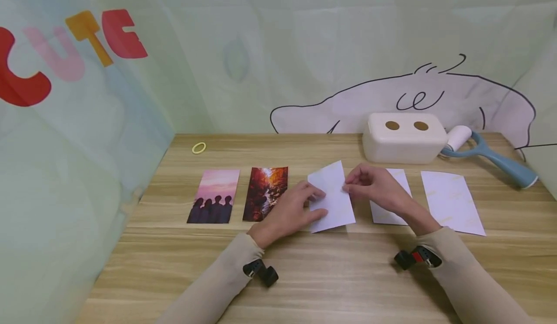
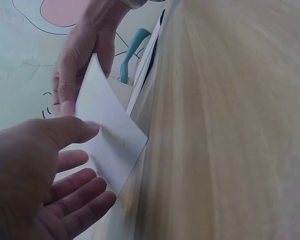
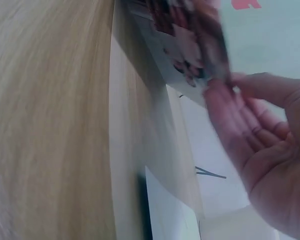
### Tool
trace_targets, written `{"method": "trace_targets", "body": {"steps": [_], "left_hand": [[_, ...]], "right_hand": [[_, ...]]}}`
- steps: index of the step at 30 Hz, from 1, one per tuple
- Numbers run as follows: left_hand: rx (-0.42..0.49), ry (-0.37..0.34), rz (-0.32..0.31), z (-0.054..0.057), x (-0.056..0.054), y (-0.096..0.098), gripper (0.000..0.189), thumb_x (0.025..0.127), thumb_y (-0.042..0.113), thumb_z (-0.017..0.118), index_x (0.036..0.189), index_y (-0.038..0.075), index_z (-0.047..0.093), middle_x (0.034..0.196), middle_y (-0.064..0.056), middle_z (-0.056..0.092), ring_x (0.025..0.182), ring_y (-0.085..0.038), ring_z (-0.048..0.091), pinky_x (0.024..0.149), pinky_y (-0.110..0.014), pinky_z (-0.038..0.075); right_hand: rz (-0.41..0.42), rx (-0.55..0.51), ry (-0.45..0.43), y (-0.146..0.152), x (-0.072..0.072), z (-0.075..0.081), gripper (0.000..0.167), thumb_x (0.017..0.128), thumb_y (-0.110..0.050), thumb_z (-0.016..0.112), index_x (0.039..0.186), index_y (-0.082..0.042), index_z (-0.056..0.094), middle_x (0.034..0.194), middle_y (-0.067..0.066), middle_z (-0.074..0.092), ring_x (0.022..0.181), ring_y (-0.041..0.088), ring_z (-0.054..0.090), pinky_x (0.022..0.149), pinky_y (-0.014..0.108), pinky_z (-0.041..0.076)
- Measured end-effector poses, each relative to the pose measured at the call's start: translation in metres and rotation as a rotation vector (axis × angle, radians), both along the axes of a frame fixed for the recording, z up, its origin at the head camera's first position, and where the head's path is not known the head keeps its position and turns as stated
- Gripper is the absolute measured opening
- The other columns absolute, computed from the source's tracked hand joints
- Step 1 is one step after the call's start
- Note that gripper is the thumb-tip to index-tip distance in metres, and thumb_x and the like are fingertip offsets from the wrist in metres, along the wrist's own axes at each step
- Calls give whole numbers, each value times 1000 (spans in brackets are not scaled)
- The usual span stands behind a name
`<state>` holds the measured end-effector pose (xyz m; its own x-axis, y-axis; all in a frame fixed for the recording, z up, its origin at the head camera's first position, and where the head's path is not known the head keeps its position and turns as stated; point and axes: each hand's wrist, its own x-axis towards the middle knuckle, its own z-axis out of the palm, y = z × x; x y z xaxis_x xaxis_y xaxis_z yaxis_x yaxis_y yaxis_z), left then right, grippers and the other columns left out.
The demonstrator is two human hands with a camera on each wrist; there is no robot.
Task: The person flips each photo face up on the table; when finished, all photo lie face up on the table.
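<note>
My right hand (image 1: 378, 188) pinches the right edge of a photo print (image 1: 335, 200) between thumb and fingers. The print is tilted, its white back facing up; in the right wrist view its printed side (image 3: 190, 40) shows, dark and reddish. At its left edge is my left hand (image 1: 287, 210), thumb and fingers spread apart and overlapping the white back. Left of that hand lie a face-up autumn stream photo (image 1: 261, 193) and a pink-sky photo with silhouettes (image 1: 213, 196). Two more prints, white side up, lie to the right: one partly behind my right hand (image 1: 387, 213), another (image 1: 452, 200) farther right.
A cream box with two round holes (image 1: 402, 140) stands at the back right, beside a blue-handled lint roller (image 1: 500, 157). A small yellow ring (image 1: 198, 148) lies at the back left. Printed cloth (image 1: 261, 48) hangs behind the wooden table (image 1: 326, 275).
</note>
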<state>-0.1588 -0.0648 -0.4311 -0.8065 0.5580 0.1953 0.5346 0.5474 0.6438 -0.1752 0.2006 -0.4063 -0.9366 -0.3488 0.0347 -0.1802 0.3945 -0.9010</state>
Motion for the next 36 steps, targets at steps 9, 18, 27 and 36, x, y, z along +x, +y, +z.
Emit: {"method": "trace_targets", "body": {"steps": [9, 18, 27, 36], "left_hand": [[116, 17, 27, 4, 1, 4, 33, 94, 12, 83, 125, 3, 72, 113, -9, 67, 96, -20, 70, 81, -27, 59], [207, 6, 26, 6, 2, 6, 34, 96, 7, 80, 127, 1, 69, 115, -10, 68, 93, -20, 73, 80, -24, 60], [271, 39, 57, 7, 3, 4, 22, 103, 11, 70, 123, 2, 71, 113, -10, 72, 95, -19, 73, 81, -27, 60], [392, -38, 103, 12, 6, 4, 20, 109, 18, 63, 117, 5, 75, 100, -8, 76, 82, -20, 73, 74, -30, 60]], "right_hand": [[5, -248, 38, -10, 2, -5, 25, 97, 3, 73, 118, 11, 63, 101, 12, 76, 93, 13, 74, 81, 29, 62], [31, -329, 0, -18, 7, -10, 33, 101, -2, 70, 132, 9, 64, 112, 19, 74, 96, 21, 77, 88, 36, 62], [75, -263, 112, -27, 11, -16, 38, 96, 4, 75, 134, 3, 69, 113, 16, 75, 101, 18, 74, 88, 29, 60], [115, -273, 263, -38, 15, -20, 44, 90, 11, 78, 133, 4, 69, 109, 15, 72, 101, 18, 73, 87, 32, 61]]}}
